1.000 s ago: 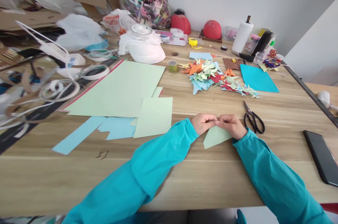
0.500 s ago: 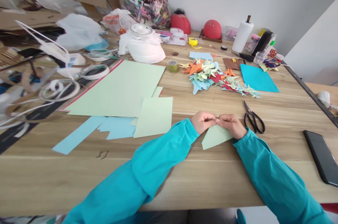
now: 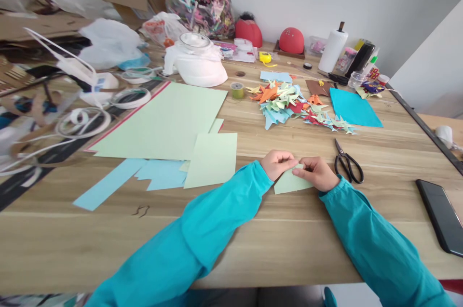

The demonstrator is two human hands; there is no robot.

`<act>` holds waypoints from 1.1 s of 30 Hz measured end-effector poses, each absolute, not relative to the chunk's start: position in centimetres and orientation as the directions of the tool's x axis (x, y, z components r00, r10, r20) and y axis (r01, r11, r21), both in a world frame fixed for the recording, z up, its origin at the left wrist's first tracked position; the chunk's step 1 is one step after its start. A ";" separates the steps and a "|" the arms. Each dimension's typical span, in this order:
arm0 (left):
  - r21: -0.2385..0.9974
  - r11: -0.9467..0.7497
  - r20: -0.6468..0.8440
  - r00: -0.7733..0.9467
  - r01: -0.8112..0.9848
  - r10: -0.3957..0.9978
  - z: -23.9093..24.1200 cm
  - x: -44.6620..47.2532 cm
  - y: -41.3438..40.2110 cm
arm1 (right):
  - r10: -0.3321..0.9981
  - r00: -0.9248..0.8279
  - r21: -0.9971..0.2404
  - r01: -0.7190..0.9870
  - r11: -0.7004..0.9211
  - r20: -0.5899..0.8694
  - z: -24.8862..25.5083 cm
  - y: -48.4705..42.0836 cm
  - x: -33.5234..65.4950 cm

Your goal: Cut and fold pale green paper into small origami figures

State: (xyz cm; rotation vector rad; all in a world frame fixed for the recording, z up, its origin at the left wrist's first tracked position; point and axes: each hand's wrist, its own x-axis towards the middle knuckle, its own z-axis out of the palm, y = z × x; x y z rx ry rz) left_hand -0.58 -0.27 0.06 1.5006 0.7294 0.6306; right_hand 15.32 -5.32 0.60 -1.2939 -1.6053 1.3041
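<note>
A small piece of pale green paper (image 3: 292,183) lies on the wooden table, partly covered by my fingers. My left hand (image 3: 279,164) pinches its upper left edge, fingertips bent down onto it. My right hand (image 3: 318,173) holds the upper right part between thumb and fingers, the thumb resting across the paper. The fingertips of both hands nearly meet at the top edge. Just to the right of my right hand lie black-handled scissors (image 3: 347,162). A loose pale green sheet (image 3: 211,160) is left of my left hand.
Behind my hands is a pile of folded paper shapes (image 3: 284,102) in several colours, with a turquoise sheet (image 3: 355,107) beside it. A large green sheet (image 3: 162,124) and blue strips (image 3: 108,185) lie left. A phone (image 3: 441,215) is at the right edge.
The green paper's lower edge has moved up nearer my hands, and less paper shows below them. My right thumb now lies on the paper, slightly apart from the left fingertips.
</note>
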 end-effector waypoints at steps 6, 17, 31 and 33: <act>0.988 -0.084 -0.021 0.643 0.133 0.766 -0.1 -0.3 -0.5 | 0.960 -0.280 -0.943 0.325 0.077 -0.018 0.2 -5.3 15.3; 0.992 -0.058 -0.028 0.660 0.108 0.751 0.2 -0.2 -0.5 | 0.955 -0.295 -0.967 0.242 0.076 0.001 0.5 -5.3 15.2; 0.995 -0.059 -0.001 0.571 0.086 0.821 0.0 -0.1 -0.3 | 0.967 -0.253 -0.958 0.282 0.057 -0.017 0.4 -5.4 15.3; 0.993 -0.077 0.011 0.582 0.088 0.813 0.0 -0.2 -0.4 | 0.963 -0.268 -0.969 0.243 0.041 -0.026 0.4 -5.4 15.3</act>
